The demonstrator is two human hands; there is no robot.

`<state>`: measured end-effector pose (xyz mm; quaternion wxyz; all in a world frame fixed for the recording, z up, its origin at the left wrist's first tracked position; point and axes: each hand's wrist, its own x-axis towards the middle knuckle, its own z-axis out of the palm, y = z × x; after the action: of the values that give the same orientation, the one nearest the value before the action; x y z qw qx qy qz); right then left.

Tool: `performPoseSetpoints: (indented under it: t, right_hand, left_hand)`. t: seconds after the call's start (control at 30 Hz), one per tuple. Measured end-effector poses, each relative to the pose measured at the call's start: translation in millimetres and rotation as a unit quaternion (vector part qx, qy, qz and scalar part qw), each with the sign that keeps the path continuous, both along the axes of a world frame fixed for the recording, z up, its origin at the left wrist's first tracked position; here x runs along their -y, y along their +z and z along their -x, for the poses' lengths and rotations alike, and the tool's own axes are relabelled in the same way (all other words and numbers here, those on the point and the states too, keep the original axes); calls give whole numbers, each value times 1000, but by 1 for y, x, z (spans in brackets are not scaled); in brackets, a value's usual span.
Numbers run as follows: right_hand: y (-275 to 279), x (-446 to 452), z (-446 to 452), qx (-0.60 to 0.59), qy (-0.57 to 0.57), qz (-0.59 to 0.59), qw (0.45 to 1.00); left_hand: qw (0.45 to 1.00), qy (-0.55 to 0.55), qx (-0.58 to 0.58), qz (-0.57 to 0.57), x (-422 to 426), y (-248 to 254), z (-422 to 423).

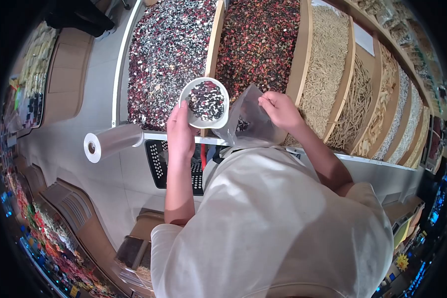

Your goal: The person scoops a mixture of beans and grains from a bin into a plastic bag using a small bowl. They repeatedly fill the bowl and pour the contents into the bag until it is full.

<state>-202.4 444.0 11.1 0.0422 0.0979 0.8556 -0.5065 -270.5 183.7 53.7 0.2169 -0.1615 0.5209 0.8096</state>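
My left hand (180,130) holds a white scoop (224,116) by its near left side. Mixed black, white and red beans (206,102) lie in the scoop, above the divider between two bins. To the right, my right hand (278,110) pinches the upper edge of a clear plastic bag (256,124) with thumb and fingers. Some dark pieces show in or through the bag; which, I cannot tell. The scoop is just left of the bag. Beyond are a bin of black, white and red beans (169,59) and a bin of darker red and black mix (258,44).
Bins of pale grains (325,64) and brown sticks (355,107) run to the right behind wooden dividers. A roll of clear bags (111,141) sticks out at the left front edge. A black crate (159,164) is below. A person's dark-clothed legs (79,17) show at upper left.
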Motion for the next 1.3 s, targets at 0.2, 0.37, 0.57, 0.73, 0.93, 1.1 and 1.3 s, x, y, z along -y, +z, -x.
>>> performPoseSetpoints:
  t: [0.2,0.37,0.57,0.73,0.93,1.1,1.3]
  right_hand:
    - [-26,-8,-2,35,-31,92,995]
    - [4,-12,-2,180,-101,305,930]
    - [-3,-18,-8,185,-81,351,914]
    - [-3,-17,-8,175,-80,371,908]
    - [-3,-15,-6,171,-83,366,911]
    - [-1,-11,-4,170,-82,361,913]
    - [4,-7,-1,176,-81,355,915]
  left_hand:
    - [984,-165,-60,40,-49,7,-25]
    - [955,-191,-178,143,-63,-14,-31]
    - [886,-216,-296,285,-57,-22,-29]
    - [831,-248,-354,349,-57,-10,-31]
    - [836,-251,-339,351,-53,-11,-34]
    - [842,-246,-340,340,-51,-9,-36]
    - [793,-234,-444,345,-44,-13,-34]
